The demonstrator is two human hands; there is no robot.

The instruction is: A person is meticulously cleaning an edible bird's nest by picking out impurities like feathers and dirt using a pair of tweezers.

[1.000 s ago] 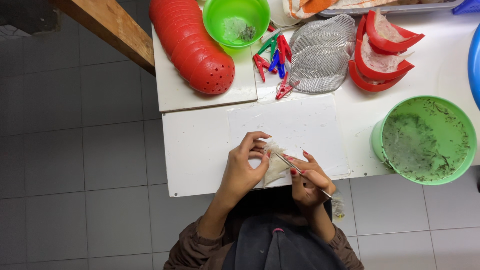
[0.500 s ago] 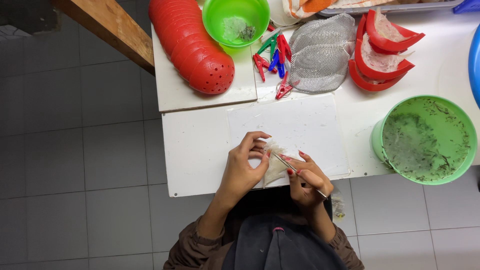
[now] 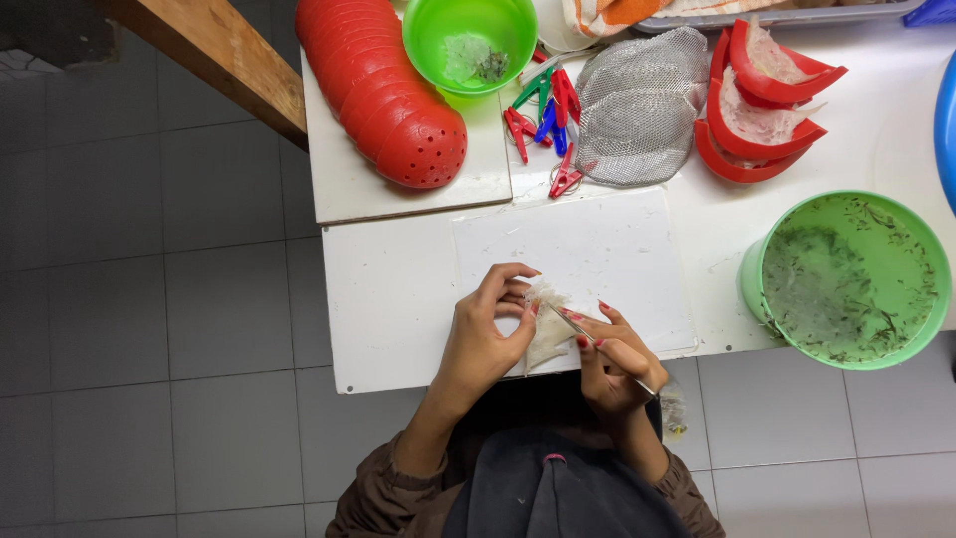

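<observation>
A pale, fibrous white piece (image 3: 546, 329) is held at the near edge of the white tabletop (image 3: 398, 299), pinched in the curled fingers of the left hand (image 3: 488, 334). A thin pair of tweezers (image 3: 597, 347) is gripped in the closed fingers of the right hand (image 3: 615, 364), its tip laid against the piece. The soft piece could probably be torn if too firm a pull were made, and picked bits could be dropped onto the floor, the work being done right at the edge. Further off, a green basin (image 3: 846, 279) of speckled water is seen, then coloured clips (image 3: 546, 115), a mesh pouch (image 3: 637, 105) and stacked red bowls (image 3: 383, 85).
</observation>
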